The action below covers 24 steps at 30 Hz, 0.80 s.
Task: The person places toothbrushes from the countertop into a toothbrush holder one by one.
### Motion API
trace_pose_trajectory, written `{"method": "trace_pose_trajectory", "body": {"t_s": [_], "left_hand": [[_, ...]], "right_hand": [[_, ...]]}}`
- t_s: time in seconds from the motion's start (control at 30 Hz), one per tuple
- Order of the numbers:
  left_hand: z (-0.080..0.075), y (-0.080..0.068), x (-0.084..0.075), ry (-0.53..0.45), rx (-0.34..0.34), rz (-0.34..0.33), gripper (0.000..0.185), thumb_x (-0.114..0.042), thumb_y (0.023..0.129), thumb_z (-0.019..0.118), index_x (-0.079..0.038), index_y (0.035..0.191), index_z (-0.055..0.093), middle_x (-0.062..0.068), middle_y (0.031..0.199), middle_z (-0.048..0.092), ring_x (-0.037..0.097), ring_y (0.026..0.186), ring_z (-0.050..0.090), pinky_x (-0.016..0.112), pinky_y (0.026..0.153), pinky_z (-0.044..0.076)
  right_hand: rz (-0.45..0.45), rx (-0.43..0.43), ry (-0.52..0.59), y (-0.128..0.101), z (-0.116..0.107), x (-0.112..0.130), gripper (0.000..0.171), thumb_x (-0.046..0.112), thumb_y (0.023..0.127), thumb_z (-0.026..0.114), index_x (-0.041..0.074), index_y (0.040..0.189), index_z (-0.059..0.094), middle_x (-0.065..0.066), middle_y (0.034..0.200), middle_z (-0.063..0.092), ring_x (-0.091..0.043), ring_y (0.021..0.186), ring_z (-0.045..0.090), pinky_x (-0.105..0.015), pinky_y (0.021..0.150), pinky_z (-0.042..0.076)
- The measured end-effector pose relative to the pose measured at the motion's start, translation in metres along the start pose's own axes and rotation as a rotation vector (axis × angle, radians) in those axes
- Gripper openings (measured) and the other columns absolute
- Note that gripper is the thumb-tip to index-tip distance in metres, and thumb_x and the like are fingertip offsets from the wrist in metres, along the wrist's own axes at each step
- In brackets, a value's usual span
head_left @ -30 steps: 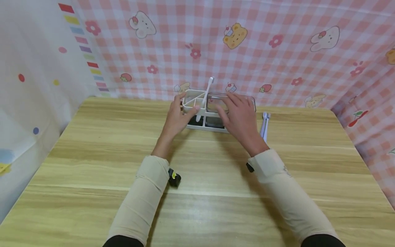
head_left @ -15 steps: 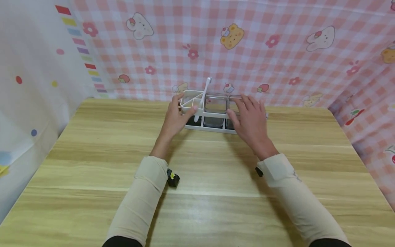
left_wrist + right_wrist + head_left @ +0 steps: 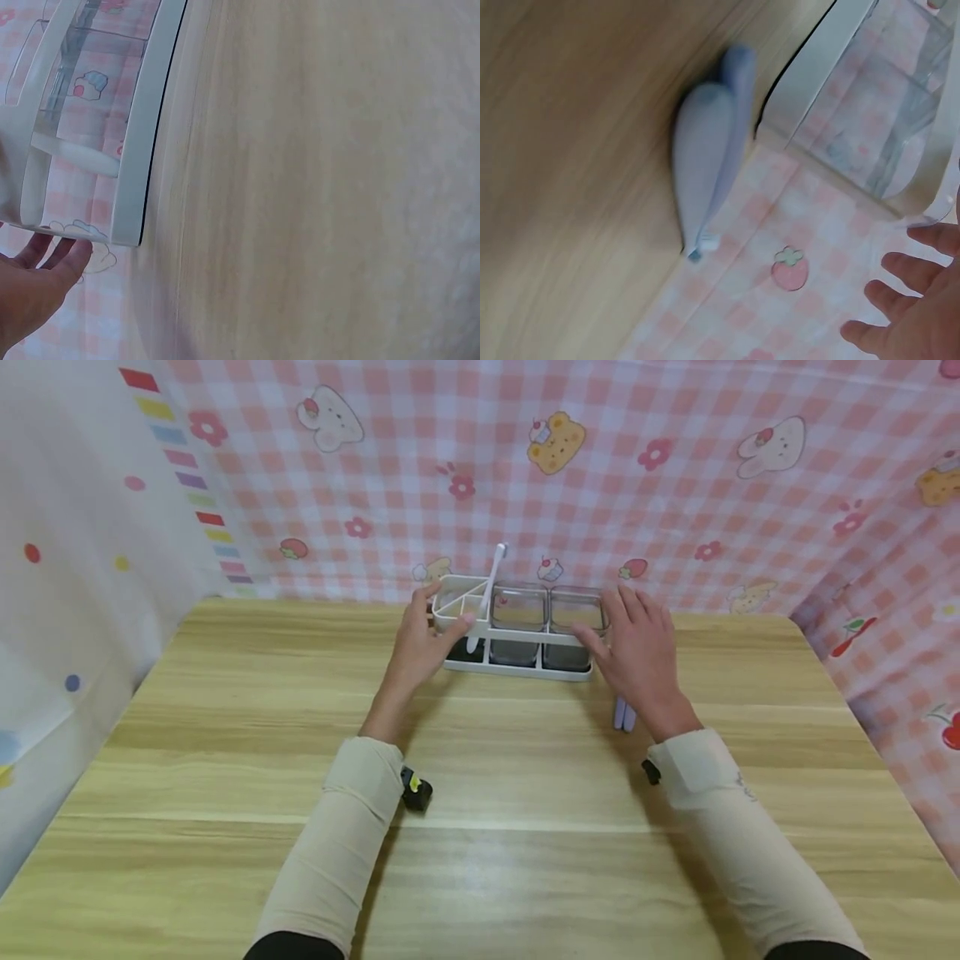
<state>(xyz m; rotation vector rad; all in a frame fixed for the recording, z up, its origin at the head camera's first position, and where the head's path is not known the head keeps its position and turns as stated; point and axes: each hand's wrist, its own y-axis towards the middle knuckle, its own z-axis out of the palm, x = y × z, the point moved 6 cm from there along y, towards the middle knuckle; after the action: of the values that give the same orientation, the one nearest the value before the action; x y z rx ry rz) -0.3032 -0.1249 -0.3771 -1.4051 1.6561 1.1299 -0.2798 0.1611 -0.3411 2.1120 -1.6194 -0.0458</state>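
Note:
A white toothbrush holder (image 3: 517, 633) stands at the back of the table, two clear cups (image 3: 519, 610) side by side in its middle and right sections. One white toothbrush (image 3: 491, 583) leans upright in its left section; the lower handle shows through the frame in the left wrist view. With thumb in front and fingers behind, my left hand (image 3: 422, 639) holds the holder's left end. My right hand (image 3: 639, 647) is at its right end, fingers extended and spread. Two pale purple toothbrushes (image 3: 709, 146) lie together on the table beside the holder, partly hidden under my right hand in the head view.
The wooden table (image 3: 480, 843) stretches in front of both arms. A pink checked cloth (image 3: 450, 460) hangs right behind the holder and along the right side. White cloth (image 3: 67, 610) hangs on the left.
My right hand has moved right, from over the clear cups to the holder's right end, uncovering both cups. The left hand keeps its place on the left end.

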Motion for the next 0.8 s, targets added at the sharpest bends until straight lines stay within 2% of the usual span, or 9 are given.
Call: {"method": "trace_pose_trajectory", "body": {"t_s": [0.2, 0.4, 0.6, 0.8], "left_hand": [[0.0, 0.001, -0.001, 0.001, 0.005, -0.002, 0.077, -0.044, 0.096, 0.067, -0.01, 0.156, 0.032, 0.021, 0.137, 0.046, 0.034, 0.121, 0.05, 0.047, 0.099, 0.046], [-0.001, 0.0, 0.0, -0.003, 0.007, -0.008, 0.078, -0.044, 0.096, 0.067, -0.011, 0.157, 0.031, 0.021, 0.137, 0.046, 0.035, 0.121, 0.05, 0.047, 0.099, 0.047], [0.0, -0.001, 0.0, -0.009, 0.011, -0.012, 0.079, -0.046, 0.096, 0.067, -0.011, 0.157, 0.031, 0.021, 0.138, 0.046, 0.034, 0.121, 0.05, 0.048, 0.098, 0.048], [-0.001, 0.0, 0.001, -0.014, 0.006, -0.014, 0.08, -0.047, 0.095, 0.068, -0.012, 0.157, 0.031, 0.021, 0.137, 0.046, 0.034, 0.121, 0.05, 0.048, 0.098, 0.048]], "right_hand": [[0.048, 0.065, -0.01, -0.002, 0.001, -0.014, 0.073, 0.051, 0.1, 0.059, 0.005, 0.153, 0.039, -0.026, 0.158, 0.033, -0.046, 0.145, 0.027, -0.061, 0.117, 0.02], [0.016, 0.08, -0.039, -0.004, 0.002, -0.02, 0.077, 0.052, 0.097, 0.064, 0.005, 0.153, 0.038, -0.027, 0.157, 0.034, -0.049, 0.143, 0.03, -0.063, 0.114, 0.024], [0.065, 0.232, -0.064, -0.011, 0.011, -0.031, 0.09, 0.061, 0.098, 0.056, 0.003, 0.159, 0.024, -0.027, 0.16, 0.027, -0.051, 0.144, 0.026, -0.065, 0.113, 0.022], [0.15, 0.353, 0.057, -0.013, 0.017, -0.045, 0.102, 0.052, 0.09, 0.073, -0.002, 0.159, 0.02, -0.034, 0.156, 0.028, -0.055, 0.14, 0.029, -0.066, 0.112, 0.026]]}}
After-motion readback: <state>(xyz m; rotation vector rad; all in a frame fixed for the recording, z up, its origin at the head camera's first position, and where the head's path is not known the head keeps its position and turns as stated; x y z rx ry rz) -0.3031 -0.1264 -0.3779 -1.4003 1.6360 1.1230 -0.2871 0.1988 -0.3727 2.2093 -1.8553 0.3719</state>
